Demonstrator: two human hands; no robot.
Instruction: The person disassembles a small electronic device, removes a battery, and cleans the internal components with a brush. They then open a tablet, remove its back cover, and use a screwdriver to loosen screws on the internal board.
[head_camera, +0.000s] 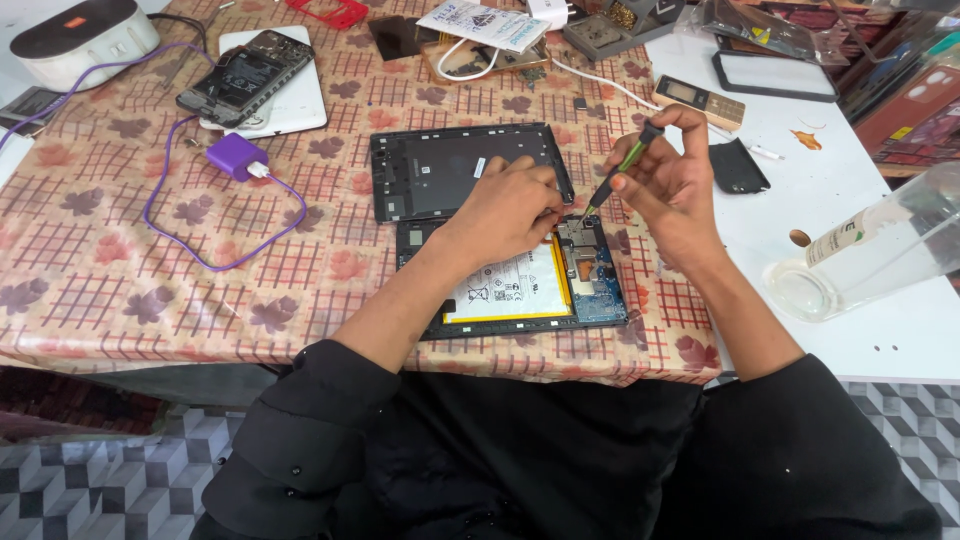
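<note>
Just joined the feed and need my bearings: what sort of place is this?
Probably a small phone and tablet repair bench. An opened tablet lies on the patterned tablecloth, the right hand holds a screwdriver to it, and a dismantled phone lies nearby.

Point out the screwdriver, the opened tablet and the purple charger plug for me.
screwdriver (622, 168), head view, on its green shaft.
opened tablet (596, 290), head view, on its exposed circuit board.
purple charger plug (233, 157), head view, on the plug's body.

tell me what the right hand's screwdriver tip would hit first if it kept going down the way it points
Most likely the exposed circuit board of the opened black tablet: the right hand aims the thin green-handled screwdriver at it, beside the left hand. Contact is unclear.
</note>
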